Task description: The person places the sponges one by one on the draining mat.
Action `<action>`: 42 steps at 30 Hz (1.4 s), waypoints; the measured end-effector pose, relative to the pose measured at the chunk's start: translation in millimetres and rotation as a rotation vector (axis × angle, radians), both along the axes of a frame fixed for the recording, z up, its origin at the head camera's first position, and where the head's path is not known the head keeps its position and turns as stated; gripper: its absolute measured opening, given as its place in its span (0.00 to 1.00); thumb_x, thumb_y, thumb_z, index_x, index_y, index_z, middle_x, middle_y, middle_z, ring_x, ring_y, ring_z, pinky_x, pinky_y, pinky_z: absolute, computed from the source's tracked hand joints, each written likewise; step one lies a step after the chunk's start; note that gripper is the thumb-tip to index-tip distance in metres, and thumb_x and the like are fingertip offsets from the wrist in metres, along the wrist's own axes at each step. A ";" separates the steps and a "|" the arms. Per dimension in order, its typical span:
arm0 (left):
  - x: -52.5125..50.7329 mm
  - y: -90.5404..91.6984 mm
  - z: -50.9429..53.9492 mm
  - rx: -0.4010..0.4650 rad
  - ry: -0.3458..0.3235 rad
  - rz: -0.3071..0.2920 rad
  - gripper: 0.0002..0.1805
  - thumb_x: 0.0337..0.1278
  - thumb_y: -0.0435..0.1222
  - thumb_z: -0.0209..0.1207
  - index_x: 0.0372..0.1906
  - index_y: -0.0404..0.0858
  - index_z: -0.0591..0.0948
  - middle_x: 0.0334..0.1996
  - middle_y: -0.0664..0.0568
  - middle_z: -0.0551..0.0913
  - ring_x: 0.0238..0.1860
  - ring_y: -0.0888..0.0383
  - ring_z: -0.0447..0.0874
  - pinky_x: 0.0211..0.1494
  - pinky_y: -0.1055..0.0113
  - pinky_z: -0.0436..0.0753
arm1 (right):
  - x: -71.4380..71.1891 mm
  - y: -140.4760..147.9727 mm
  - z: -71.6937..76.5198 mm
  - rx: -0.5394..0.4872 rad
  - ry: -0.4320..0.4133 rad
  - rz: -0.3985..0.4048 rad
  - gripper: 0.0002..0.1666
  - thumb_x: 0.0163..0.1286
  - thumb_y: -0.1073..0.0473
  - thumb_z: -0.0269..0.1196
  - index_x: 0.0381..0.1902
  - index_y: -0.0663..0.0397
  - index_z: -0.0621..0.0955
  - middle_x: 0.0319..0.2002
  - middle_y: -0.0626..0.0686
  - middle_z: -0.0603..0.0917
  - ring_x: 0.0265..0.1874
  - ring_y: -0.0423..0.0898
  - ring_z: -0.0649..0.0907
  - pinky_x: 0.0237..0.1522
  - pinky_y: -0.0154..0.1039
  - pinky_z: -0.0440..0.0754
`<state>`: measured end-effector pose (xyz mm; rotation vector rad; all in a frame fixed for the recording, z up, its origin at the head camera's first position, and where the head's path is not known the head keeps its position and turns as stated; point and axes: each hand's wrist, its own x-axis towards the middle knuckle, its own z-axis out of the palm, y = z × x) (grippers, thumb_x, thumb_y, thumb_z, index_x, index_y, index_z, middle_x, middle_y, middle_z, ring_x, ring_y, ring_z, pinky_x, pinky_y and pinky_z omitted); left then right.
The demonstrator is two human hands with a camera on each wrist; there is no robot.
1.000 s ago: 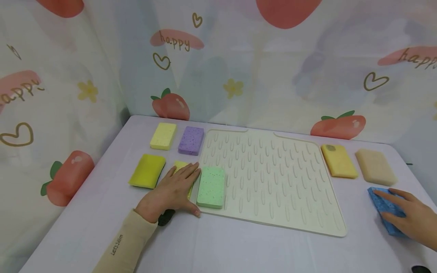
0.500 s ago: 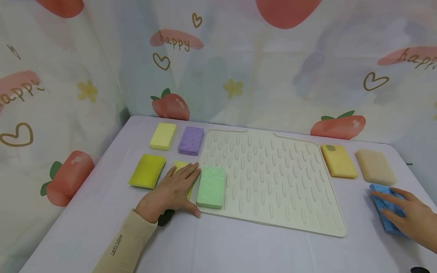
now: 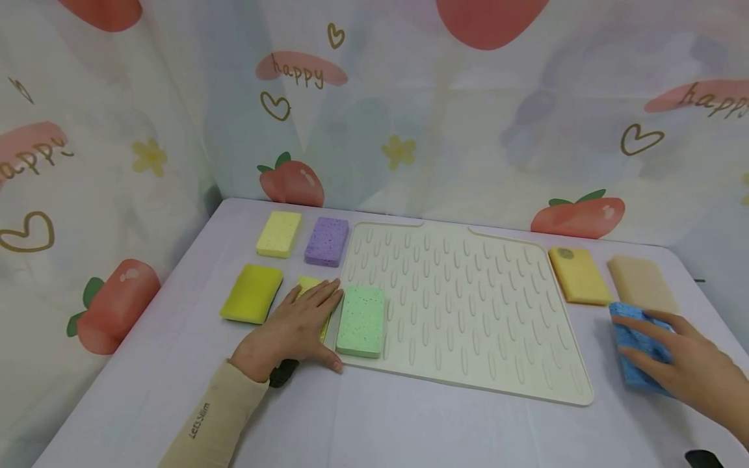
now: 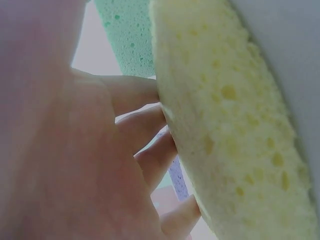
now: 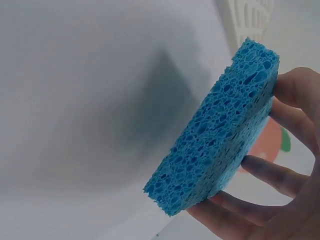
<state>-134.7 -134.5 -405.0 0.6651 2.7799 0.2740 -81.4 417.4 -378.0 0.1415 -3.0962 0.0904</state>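
My left hand [image 3: 292,335] rests with its fingers outstretched on a yellow sponge [image 4: 225,125], mostly covered by the hand in the head view. Just right of that hand, a mint-green sponge [image 3: 361,322] lies on the left front corner of the pale ribbed mat [image 3: 430,354]. On the far right, my right hand [image 3: 687,364] grips a blue sponge [image 3: 639,339] between thumb and fingers. The right wrist view shows this blue sponge [image 5: 215,130] lifted off the table, its shadow falling on the white cloth below.
Left of the mat lie a pale yellow sponge [image 3: 279,234], a purple sponge [image 3: 326,242] and a bright yellow sponge [image 3: 251,294]. On the right are a yellow sponge [image 3: 579,276] beside the mat edge and a beige sponge [image 3: 642,283]. A printed cloth backdrop [image 3: 456,130] stands behind.
My right hand has raised the blue sponge from the table and carried it a little left, toward the mat. The left hand has stayed in place.
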 end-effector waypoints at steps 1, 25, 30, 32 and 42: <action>0.0 -0.1 0.1 0.001 -0.001 0.001 0.71 0.29 0.71 0.70 0.79 0.41 0.54 0.81 0.50 0.48 0.81 0.49 0.45 0.81 0.42 0.43 | -0.3 -2.8 1.2 -0.001 -0.008 0.006 0.32 0.64 0.49 0.69 0.60 0.59 0.76 0.57 0.80 0.63 0.35 0.76 0.78 0.30 0.67 0.80; 0.4 0.0 -0.9 0.001 0.005 0.008 0.71 0.28 0.72 0.70 0.79 0.41 0.54 0.81 0.50 0.49 0.81 0.50 0.45 0.81 0.42 0.44 | -12.7 -96.0 16.7 -0.098 -0.010 0.177 0.31 0.64 0.46 0.69 0.63 0.45 0.78 0.62 0.71 0.68 0.48 0.73 0.79 0.33 0.63 0.81; 0.4 0.1 -0.9 -0.001 0.010 0.006 0.71 0.28 0.71 0.70 0.79 0.41 0.54 0.81 0.49 0.49 0.81 0.49 0.46 0.80 0.41 0.44 | -17.0 -116.4 18.4 -0.107 -0.004 0.202 0.31 0.63 0.46 0.70 0.63 0.43 0.79 0.63 0.69 0.69 0.53 0.72 0.78 0.35 0.63 0.82; 0.2 0.3 -0.8 0.000 0.012 0.005 0.71 0.28 0.71 0.71 0.79 0.41 0.54 0.81 0.49 0.49 0.81 0.49 0.46 0.80 0.41 0.44 | -18.8 -122.8 17.9 -0.105 -0.001 0.211 0.31 0.63 0.45 0.69 0.64 0.42 0.79 0.63 0.69 0.69 0.52 0.71 0.79 0.34 0.63 0.82; 0.1 0.9 0.2 0.002 0.003 0.011 0.71 0.28 0.70 0.71 0.79 0.41 0.54 0.81 0.49 0.49 0.81 0.49 0.45 0.80 0.41 0.44 | -22.7 -150.2 16.0 -0.114 -0.023 0.237 0.30 0.65 0.47 0.68 0.65 0.41 0.78 0.65 0.67 0.70 0.52 0.70 0.80 0.30 0.58 0.83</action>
